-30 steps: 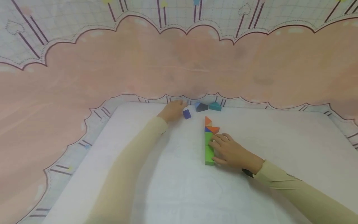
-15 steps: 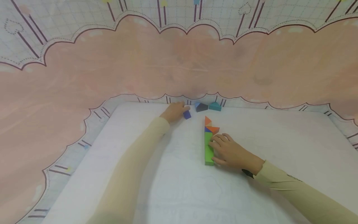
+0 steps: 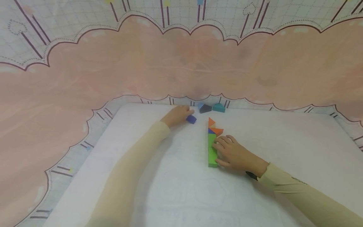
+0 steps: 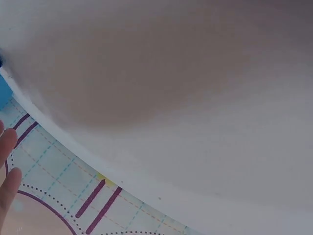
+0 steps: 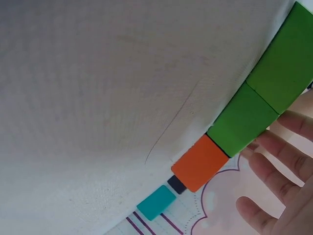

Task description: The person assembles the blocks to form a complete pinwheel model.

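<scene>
My left hand (image 3: 177,116) is at the far side of the white table, its fingertips on a small dark blue block (image 3: 191,119) that looks pinched; the grip itself is partly hidden. In the left wrist view only some fingers (image 4: 9,188) show at the left edge. My right hand (image 3: 235,156) rests beside a row of two green blocks (image 3: 212,157), fingers loosely bent and touching their right side. Beyond the green blocks, the row continues with a blue triangle (image 3: 210,131), an orange triangular block (image 3: 217,131) and another orange triangle (image 3: 211,122) with a pale wooden piece.
Near the table's far edge lie a black block (image 3: 205,109) with a light blue piece behind it, and a teal block (image 3: 218,108). A patterned cloth (image 3: 198,69) hangs behind the white table (image 3: 170,192) and surrounds its sides.
My left hand has come down onto the blue block, which has turned and shifted slightly nearer and to the right. The right hand and the row stay put.
</scene>
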A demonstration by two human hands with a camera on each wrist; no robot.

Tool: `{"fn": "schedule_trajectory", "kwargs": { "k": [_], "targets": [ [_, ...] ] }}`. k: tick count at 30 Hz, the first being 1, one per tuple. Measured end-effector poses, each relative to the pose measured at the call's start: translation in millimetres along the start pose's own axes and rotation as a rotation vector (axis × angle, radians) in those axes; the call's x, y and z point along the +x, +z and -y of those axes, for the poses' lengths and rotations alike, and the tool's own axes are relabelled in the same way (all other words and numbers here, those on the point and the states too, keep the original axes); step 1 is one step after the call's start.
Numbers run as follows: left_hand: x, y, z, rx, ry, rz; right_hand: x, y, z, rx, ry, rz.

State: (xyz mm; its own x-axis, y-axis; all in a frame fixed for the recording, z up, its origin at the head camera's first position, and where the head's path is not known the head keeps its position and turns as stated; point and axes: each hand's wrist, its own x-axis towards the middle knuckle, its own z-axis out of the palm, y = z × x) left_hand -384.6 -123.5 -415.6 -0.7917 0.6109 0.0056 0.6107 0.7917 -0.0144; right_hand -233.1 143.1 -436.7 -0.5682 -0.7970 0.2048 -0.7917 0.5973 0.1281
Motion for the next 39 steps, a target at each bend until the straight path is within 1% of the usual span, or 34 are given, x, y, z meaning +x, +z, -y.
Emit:
{"fn": "schedule_trajectory", "kwargs": {
  "k": [2, 3, 4, 6, 8, 11, 15, 19, 22, 27, 34, 35, 39],
  "targets": [
    [-3.6, -0.2, 0.9, 0.068, 0.049, -0.002, -0.2, 0, 0, 0.002, -0.002, -0.001],
    [-5.2, -0.2, 1.7, 0.118, 0.086, -0.010, -0.3, 0, 0, 0.003, -0.002, 0.000],
    [-6.8, 0.0, 2.8, 0.144, 0.112, -0.018, -0.3, 0, 0, 0.004, -0.003, 0.000],
    [-9.7, 1.3, 5.2, 0.173, 0.145, -0.034, -0.3, -1, 0, 0.005, -0.003, 0.004],
    [-12.3, 2.7, 7.3, 0.184, 0.166, -0.047, -0.2, -2, 0, 0.007, -0.002, 0.007],
    [-14.9, 3.8, 8.1, 0.174, 0.160, -0.049, -0.1, -3, 1, 0.011, 0.001, 0.013],
    [-16.0, 3.7, 5.8, 0.142, 0.121, -0.049, -0.1, -5, 2, 0.015, 0.008, 0.025],
    [-14.0, 5.8, 4.6, 0.184, 0.100, -0.030, -0.1, -4, 2, 0.016, 0.014, 0.035],
    [-12.7, 5.9, 2.6, 0.193, 0.110, -0.030, 0.1, -3, 2, 0.017, 0.016, 0.036],
    [-9.5, 6.0, -2.7, 0.169, 0.141, -0.043, -0.1, -4, 3, 0.017, 0.016, 0.031],
    [-6.6, 9.1, -10.2, 0.198, 0.217, -0.101, -0.8, -2, 1, 0.012, 0.008, 0.007],
    [-6.2, 9.3, -11.4, 0.199, 0.221, -0.099, -0.7, -2, 1, 0.012, 0.007, 0.003],
    [-4.3, 8.2, -17.1, 0.202, 0.213, -0.049, -0.7, -2, 1, 0.014, 0.004, 0.004]
  ]
}}
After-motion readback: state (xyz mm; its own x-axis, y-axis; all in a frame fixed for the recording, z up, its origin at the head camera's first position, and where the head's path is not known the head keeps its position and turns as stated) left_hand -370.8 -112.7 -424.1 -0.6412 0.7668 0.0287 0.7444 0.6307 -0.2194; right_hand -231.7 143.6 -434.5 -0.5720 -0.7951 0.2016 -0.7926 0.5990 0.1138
